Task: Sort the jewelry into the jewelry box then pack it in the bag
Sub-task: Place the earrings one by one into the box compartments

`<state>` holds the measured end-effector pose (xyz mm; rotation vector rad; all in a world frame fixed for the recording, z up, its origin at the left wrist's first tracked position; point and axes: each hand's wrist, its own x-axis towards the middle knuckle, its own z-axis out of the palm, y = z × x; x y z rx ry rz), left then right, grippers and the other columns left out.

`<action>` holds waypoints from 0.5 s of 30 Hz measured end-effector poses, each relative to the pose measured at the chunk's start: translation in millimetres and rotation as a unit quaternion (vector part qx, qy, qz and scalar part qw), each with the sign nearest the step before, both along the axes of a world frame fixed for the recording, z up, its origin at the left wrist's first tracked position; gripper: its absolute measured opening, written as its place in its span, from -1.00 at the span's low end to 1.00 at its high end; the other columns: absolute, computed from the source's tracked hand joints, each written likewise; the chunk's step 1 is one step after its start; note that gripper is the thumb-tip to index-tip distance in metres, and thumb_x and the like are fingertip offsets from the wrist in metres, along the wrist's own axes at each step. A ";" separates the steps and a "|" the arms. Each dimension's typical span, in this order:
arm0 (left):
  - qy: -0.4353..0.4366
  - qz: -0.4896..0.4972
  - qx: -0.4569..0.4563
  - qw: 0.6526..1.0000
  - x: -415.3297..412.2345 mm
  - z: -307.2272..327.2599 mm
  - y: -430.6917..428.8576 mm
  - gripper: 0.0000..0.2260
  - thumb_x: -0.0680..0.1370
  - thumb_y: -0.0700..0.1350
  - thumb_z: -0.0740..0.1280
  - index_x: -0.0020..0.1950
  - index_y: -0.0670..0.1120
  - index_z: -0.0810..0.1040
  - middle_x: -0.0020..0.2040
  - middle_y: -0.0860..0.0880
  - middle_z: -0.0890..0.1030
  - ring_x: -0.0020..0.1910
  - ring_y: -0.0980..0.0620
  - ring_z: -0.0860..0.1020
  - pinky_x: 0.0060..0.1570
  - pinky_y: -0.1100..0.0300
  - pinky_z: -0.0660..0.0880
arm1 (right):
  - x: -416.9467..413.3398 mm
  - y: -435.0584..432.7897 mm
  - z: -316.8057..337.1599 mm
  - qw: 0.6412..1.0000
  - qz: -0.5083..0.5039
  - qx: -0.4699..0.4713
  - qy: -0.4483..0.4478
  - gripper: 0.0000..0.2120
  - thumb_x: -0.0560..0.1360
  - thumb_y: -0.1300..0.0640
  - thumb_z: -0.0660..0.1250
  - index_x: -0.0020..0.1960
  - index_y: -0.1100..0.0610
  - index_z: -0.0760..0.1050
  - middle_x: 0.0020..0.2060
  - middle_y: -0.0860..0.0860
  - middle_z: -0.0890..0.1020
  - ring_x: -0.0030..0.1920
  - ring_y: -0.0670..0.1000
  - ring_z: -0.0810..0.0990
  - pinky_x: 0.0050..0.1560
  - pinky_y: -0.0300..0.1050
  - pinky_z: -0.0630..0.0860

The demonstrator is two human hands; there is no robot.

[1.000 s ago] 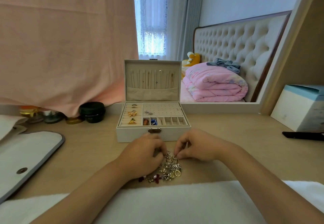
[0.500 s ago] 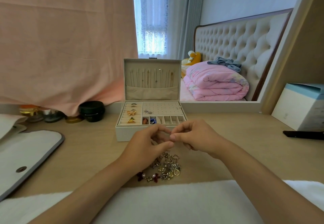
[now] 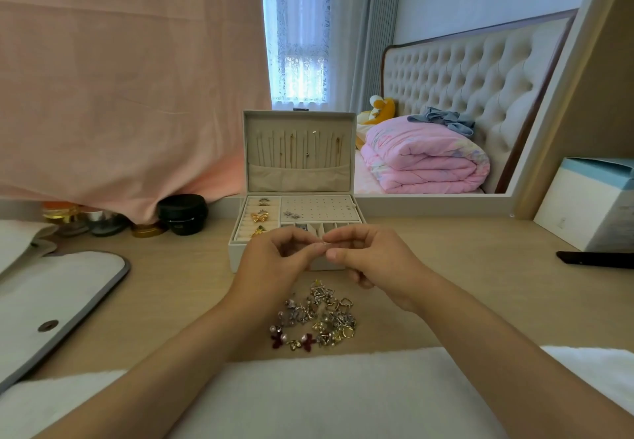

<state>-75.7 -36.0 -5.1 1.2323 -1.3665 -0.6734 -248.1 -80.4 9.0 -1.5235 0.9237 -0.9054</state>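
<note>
The person's left hand [image 3: 274, 262] and right hand [image 3: 375, 260] are raised just in front of the open cream fabric-lined jewelry box [image 3: 236, 255]. Their curled thumbs and forefingers meet tip to tip and pinch a tiny glinting piece of jewelry [image 3: 323, 242], too small to identify. Below the hands, a heap of mixed gold, silver and dark red jewelry [image 3: 315, 318] lies on the light wooden table [image 3: 171, 287], between the box and a white fluffy cloth [image 3: 308, 390] at the near edge. In the box's left ring rolls sit gold bow-shaped pieces [image 3: 260, 216], and thin chains hang in the upright lid [image 3: 298, 119]. The flat white bag with a grey edge and a snap button [image 3: 68, 287] lies well apart at the left.
</note>
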 end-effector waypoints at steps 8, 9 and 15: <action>0.066 -0.027 0.071 0.995 2.6 14.9 -2.1 -0.89 0.54 -0.05 0.45 -0.08 -0.08 0.71 -0.17 -0.05 0.72 -0.27 0.08 0.62 -0.36 0.27 0.50 | 10.7 -0.9 4.2 0.989 -0.075 -0.126 -0.009 -0.88 0.37 0.26 0.59 -0.16 0.11 0.69 -0.31 0.00 0.67 -0.52 -0.14 0.44 -0.46 -0.25 0.38; 0.059 -0.028 0.068 0.996 4.0 17.5 -4.1 -0.89 0.55 -0.06 0.44 -0.07 -0.08 0.71 -0.17 -0.05 0.72 -0.28 0.10 0.62 -0.36 0.27 0.50 | 11.7 -1.8 5.3 0.989 -0.077 -0.128 -0.012 -0.88 0.38 0.26 0.58 -0.16 0.09 0.69 -0.32 0.01 0.67 -0.52 -0.13 0.44 -0.47 -0.23 0.38; 0.031 -0.043 0.057 0.997 14.8 36.2 -26.6 -0.87 0.61 -0.11 0.37 -0.06 -0.10 0.68 -0.19 -0.06 0.71 -0.31 0.11 0.59 -0.31 0.27 0.53 | 27.0 -21.2 16.6 0.981 -0.112 -0.156 -0.013 -0.87 0.42 0.28 0.54 -0.10 0.08 0.71 -0.30 0.03 0.70 -0.49 -0.07 0.48 -0.41 -0.13 0.47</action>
